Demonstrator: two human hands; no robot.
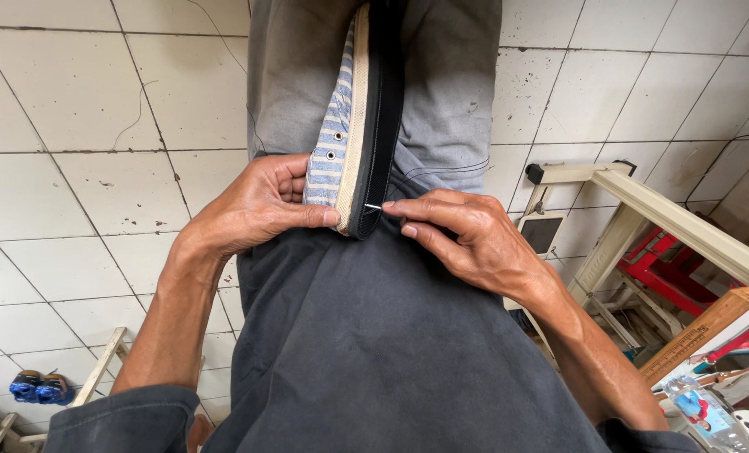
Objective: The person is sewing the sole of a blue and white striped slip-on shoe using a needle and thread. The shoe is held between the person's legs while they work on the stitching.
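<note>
A blue-and-white striped canvas shoe [338,117] with a cream rubber band and a black sole [383,101] rests between my knees, sole edge up, toe end toward me. My left hand [257,205] grips the shoe's near end, thumb pressed on the cream band. My right hand [467,235] pinches a thin metal needle [374,206] stuck into the black sole's edge at the near end. Both forearms come up from dark grey sleeves.
My lap in dark grey cloth [374,335] fills the lower middle, grey trousers [450,92] above. White tiled floor [81,109] lies around. A cream wooden frame [643,197] and red parts stand at right, a plastic bottle [697,411] at bottom right, a blue object [39,387] at bottom left.
</note>
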